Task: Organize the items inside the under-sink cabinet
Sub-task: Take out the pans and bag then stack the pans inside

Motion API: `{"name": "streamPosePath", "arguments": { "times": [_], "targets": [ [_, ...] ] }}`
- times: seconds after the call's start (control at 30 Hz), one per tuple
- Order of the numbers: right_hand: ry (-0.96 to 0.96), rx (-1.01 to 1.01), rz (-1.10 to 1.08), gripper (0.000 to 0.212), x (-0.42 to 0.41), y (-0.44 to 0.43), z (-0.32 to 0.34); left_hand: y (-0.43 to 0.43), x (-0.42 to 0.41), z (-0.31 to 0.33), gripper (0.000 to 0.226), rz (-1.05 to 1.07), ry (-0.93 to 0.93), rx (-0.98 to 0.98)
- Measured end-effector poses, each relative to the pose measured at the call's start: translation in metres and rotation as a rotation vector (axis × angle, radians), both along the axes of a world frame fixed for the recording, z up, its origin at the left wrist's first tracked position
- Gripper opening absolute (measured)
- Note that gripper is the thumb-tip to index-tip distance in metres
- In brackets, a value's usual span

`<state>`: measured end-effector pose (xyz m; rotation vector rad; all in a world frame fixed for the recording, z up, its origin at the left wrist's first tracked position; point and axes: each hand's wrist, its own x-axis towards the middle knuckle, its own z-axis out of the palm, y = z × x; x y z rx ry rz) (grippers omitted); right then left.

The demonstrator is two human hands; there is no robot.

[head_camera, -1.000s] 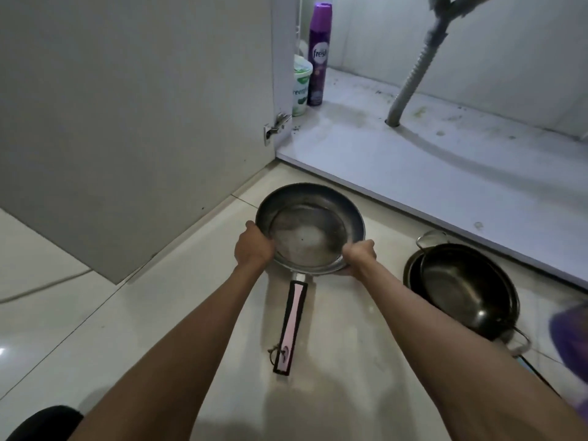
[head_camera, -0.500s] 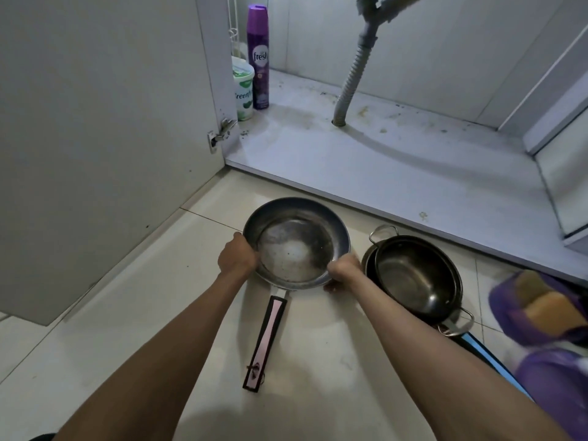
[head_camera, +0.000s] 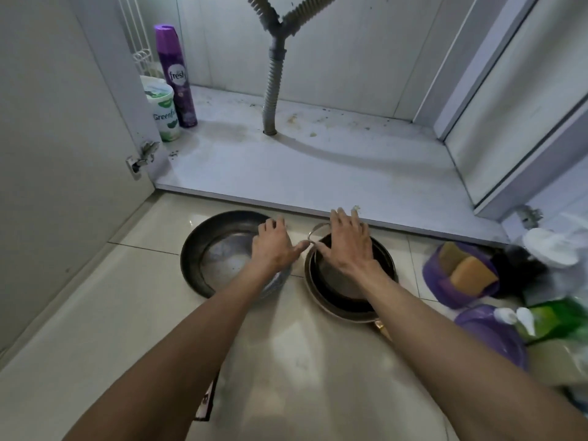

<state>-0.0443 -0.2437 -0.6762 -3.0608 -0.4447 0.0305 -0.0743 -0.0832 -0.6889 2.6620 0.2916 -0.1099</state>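
Observation:
A dark round frying pan point(head_camera: 213, 261) lies on the tiled floor in front of the open under-sink cabinet point(head_camera: 318, 176). Its pink-and-black handle point(head_camera: 206, 404) peeks out under my left forearm. To its right sits a dark pot point(head_camera: 345, 302) with a wire loop handle point(head_camera: 315, 231), stacked in a second pan. My left hand point(head_camera: 273, 248) hovers over the frying pan's right rim with its fingers apart. My right hand point(head_camera: 347, 246) is spread over the pot's far side. Both thumbs are close to the wire handle; neither hand grips anything.
At the cabinet's left back stand a purple spray can point(head_camera: 175, 74) and a white tub point(head_camera: 164, 113). A grey drain hose point(head_camera: 273, 90) drops to the cabinet floor. The open door point(head_camera: 47, 154) flanks the left. A purple container with sponges point(head_camera: 458, 275), a green bottle point(head_camera: 555, 319) and bags crowd the right.
Both hands let go of the frying pan's rim and moved right toward the pot. The pan now rests on the floor. The view shifted up and right, showing more of the cabinet.

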Motion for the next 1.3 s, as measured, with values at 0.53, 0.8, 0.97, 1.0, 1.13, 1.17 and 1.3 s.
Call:
{"name": "streamPosePath", "arguments": {
  "times": [0.53,0.8,0.97,1.0,1.13,1.17,1.3],
  "targets": [
    [0.572,0.48,-0.75,0.062,-0.012,-0.119,-0.046,-0.076,0.006,-0.042,0.061,0.139,0.312,-0.26],
    [0.544,0.502,-0.687,0.025,0.008,-0.101,-0.018,-0.056,0.022,-0.006,0.06,0.142,0.298,-0.281],
    [0.462,0.487,-0.55,0.016,0.028,-0.045,0.016,0.0,0.024,0.018,0.056,0.216,0.206,-0.296],
    [0.469,0.496,-0.523,0.017,0.03,-0.029,0.017,0.015,0.022,0.021,0.054,0.234,0.197,-0.291],
    [0.505,0.536,-0.41,0.026,0.029,0.03,0.015,0.068,0.006,0.031,0.03,0.316,0.186,-0.297],
    [0.521,0.531,-0.388,0.028,0.027,0.043,0.013,0.08,0.001,0.032,0.028,0.335,0.17,-0.272],
    [0.577,0.493,-0.333,0.041,0.02,0.085,0.0,0.119,-0.016,0.023,0.022,0.4,0.134,-0.173]
  ]
}}
